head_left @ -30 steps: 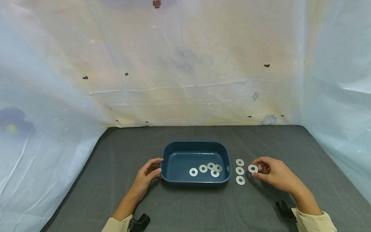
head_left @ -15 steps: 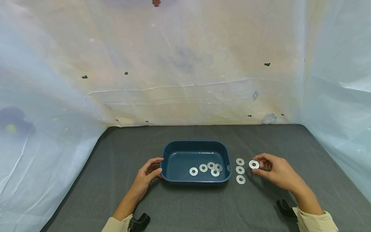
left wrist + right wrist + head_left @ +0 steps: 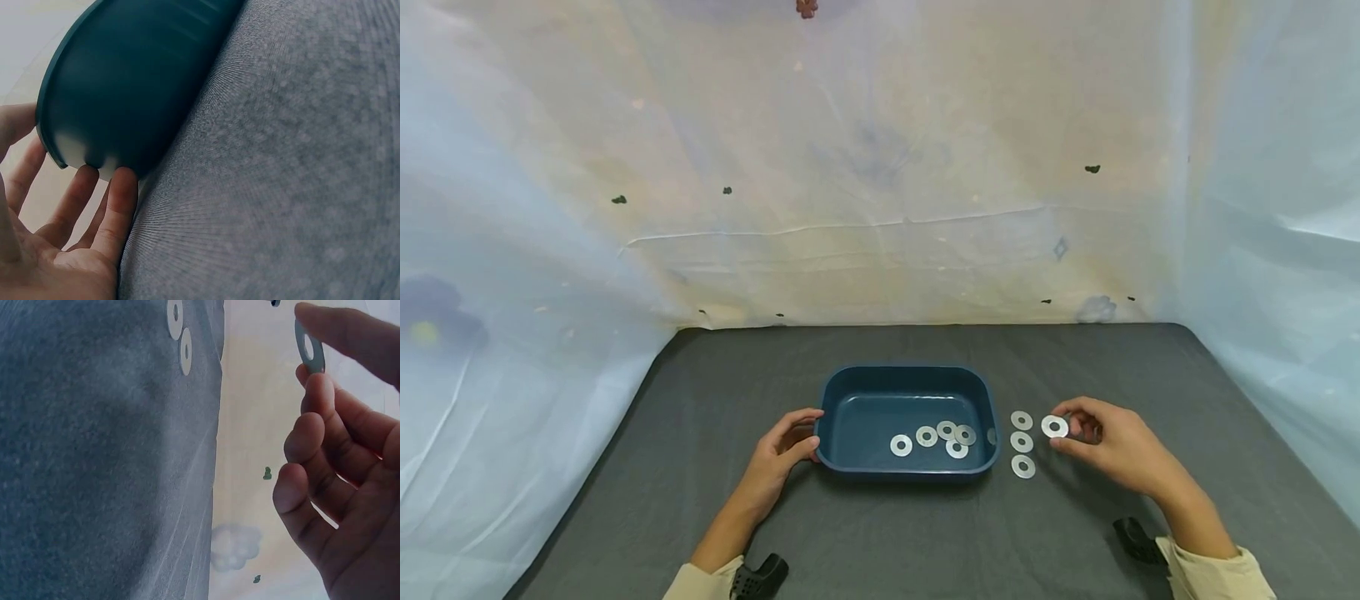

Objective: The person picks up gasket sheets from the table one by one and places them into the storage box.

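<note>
Nine washers total, as far as I can count. Five sit inside the tray (image 3: 850,392), bunched toward its right near corner: one (image 3: 901,445) off to the left, then (image 3: 927,436), and a tight cluster of three (image 3: 956,437) that overlap a bit. A sixth-looking sliver (image 3: 992,435) shows at the tray's right wall, but it's too small to tell whether that's a washer or a glint, so I'm not counting it.

Three more washers (image 3: 1022,442) lie in a short line on the table (image 3: 887,533), just right of the tray, apart from each other. The ninth washer (image 3: 1055,427) is pinched in the right hand (image 3: 1112,450) between thumb and fingertip, lifted a little right of that row. In the right wrist view it (image 3: 309,347) stands on edge between the fingers (image 3: 319,394), and only two of the row (image 3: 181,331) show, cut off at the top.

One left hand (image 3: 775,458) rests against the tray's left end, its fingers (image 3: 119,206) straight and touching the outer wall, thumb up by the rim, not really gripping. That close-up is blurry and shows none of the tray's inside.

Two dark wrist straps (image 3: 760,575) poke out by the sleeves, cut off at the bottom edge.
</note>
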`<state>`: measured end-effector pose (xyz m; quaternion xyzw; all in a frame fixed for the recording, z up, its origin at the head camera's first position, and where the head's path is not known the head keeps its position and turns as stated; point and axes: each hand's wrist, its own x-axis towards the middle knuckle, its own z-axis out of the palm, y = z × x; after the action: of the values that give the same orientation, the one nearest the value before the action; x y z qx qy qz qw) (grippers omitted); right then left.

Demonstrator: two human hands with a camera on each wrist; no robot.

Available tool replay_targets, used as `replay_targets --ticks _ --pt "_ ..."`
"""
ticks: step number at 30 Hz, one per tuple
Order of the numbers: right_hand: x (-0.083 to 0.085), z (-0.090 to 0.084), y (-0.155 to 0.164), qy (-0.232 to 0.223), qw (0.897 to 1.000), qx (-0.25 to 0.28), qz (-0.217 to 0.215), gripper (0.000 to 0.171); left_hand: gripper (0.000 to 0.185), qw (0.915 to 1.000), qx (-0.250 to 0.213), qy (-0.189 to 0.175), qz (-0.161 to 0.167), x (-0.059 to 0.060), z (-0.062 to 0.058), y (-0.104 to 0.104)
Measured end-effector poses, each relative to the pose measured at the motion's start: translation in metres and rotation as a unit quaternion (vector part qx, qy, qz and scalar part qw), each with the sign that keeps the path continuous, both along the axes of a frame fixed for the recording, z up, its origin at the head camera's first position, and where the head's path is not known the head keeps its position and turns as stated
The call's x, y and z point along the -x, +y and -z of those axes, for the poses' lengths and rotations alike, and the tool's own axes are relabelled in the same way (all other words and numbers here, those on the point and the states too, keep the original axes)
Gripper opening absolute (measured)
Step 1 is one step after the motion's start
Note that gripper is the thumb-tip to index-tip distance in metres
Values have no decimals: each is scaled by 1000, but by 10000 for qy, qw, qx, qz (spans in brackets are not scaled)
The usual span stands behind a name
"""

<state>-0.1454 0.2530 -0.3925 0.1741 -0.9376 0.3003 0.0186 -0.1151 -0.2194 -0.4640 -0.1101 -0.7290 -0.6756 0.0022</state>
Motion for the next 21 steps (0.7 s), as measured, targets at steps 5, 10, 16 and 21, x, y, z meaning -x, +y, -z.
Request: replay_targets --ticks 5,10,16,21 --pt "0 -3 -2 -120 9999 23 -94 29 41 9999 34 -117 -84 -1 -1 0" --pt "3 -8 -7 9 10000 -33 -63 30 41 9996 4 -211 -171 0 -2 0" --pt "5 -12 -15 112 9999 -33 -101 32 40 9998 32 -139 -152 0 -1 1" --pt "7 -16 -24 188 9997 41 -177 30 41 9999 -30 -86 -67 0 -1 2"
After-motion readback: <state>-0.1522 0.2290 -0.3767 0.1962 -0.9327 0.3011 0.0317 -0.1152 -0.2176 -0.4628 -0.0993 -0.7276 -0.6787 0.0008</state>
